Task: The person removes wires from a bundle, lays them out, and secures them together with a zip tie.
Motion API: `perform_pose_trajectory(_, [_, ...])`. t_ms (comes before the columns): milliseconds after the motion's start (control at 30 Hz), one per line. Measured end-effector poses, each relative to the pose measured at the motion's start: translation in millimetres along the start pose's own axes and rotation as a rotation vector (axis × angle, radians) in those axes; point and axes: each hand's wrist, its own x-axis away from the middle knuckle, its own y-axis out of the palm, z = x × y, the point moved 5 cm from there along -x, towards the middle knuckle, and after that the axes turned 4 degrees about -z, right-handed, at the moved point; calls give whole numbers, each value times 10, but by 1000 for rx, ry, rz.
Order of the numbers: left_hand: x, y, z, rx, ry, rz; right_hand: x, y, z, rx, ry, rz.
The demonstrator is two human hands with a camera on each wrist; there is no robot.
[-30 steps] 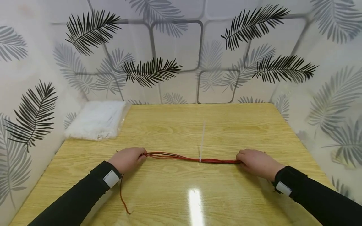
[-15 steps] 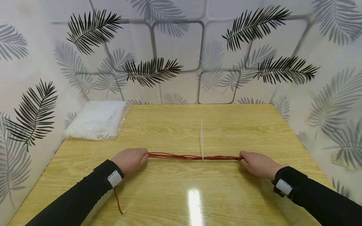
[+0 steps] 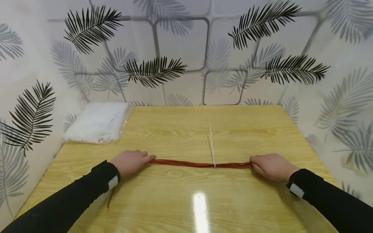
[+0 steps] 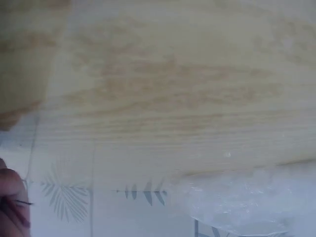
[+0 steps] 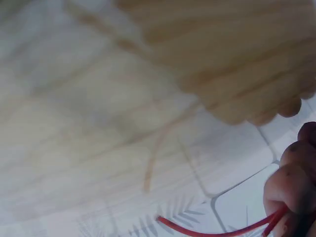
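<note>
A bundle of thin red and black wires runs nearly straight across the middle of the table in the head view. A white cable tie is looped round it right of centre, its long tail pointing up and away. My left hand holds the bundle's left end between thumb and fingers. At the other end my right hand pinches the wires. In the right wrist view, a red wire end sticks out past the curled fingers. Below the left wrist hangs a loose wire end.
A clear plastic bag of white cable ties lies at the table's back left corner. The wooden table meets a leaf-patterned wall at the back and sides.
The bundle and its cable tie have shifted slightly right, with the right hand moving right too. The left fingers have straightened somewhat. The loose wire end by the left sleeve has moved left and up.
</note>
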Motion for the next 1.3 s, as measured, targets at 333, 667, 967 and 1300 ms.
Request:
perform_pose_trajectory(333, [107, -68, 17, 22, -98, -13, -36, -76, -60, 56, -8, 157])
perform_pose_trajectory(667, [16, -208, 270, 67, -51, 111, -106, -196, -531, 127, -53, 206])
perform_pose_trajectory(967, [-88, -224, 377, 44, -20, 84, -486, -222, -1029, 127, -146, 202])
perform_pose_trajectory(1300, [-85, -228, 364, 90, -26, 89, -798, -180, -1118, 14, -97, 121])
